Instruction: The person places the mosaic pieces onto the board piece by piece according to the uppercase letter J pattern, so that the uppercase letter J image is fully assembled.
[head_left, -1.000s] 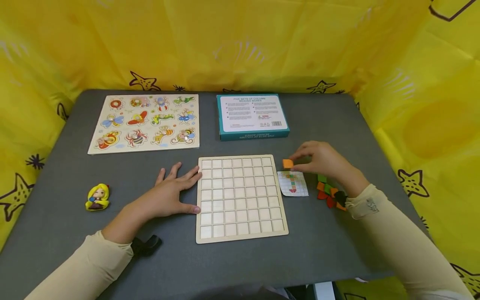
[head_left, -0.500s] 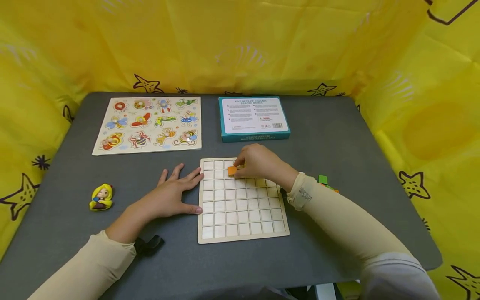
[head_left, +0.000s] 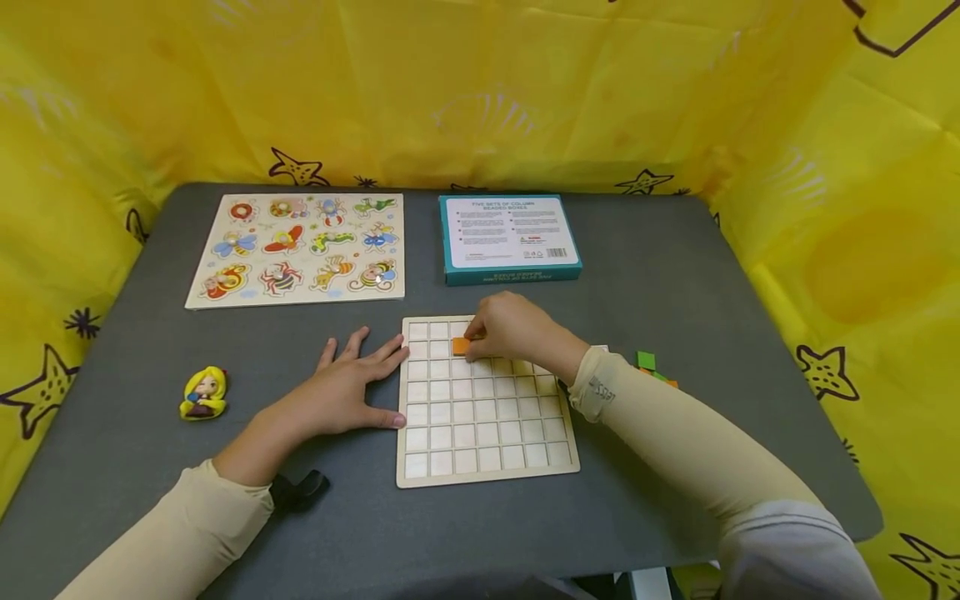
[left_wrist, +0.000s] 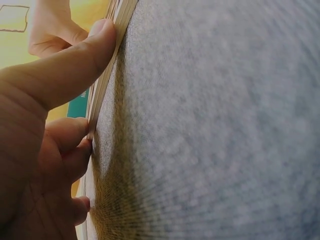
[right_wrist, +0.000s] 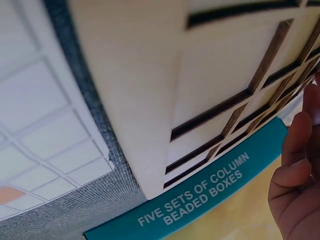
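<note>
Head view: on the tabletop [head_left: 337, 533], midway between its side edges, my right hand [head_left: 517, 329] pinches an orange block [head_left: 459, 347] over the grid board [head_left: 476, 433]; no other block shows there, so I judge it barely begun. Loose blocks [head_left: 646, 360] lie toward the right edge, partly behind my sleeve [head_left: 675, 408].

Left wrist view: my left hand [left_wrist: 40, 115], fingers extended, touches the board's side; its cells aren't visible.

Right wrist view: my fingers are cut off, the orange block unseen.
</note>
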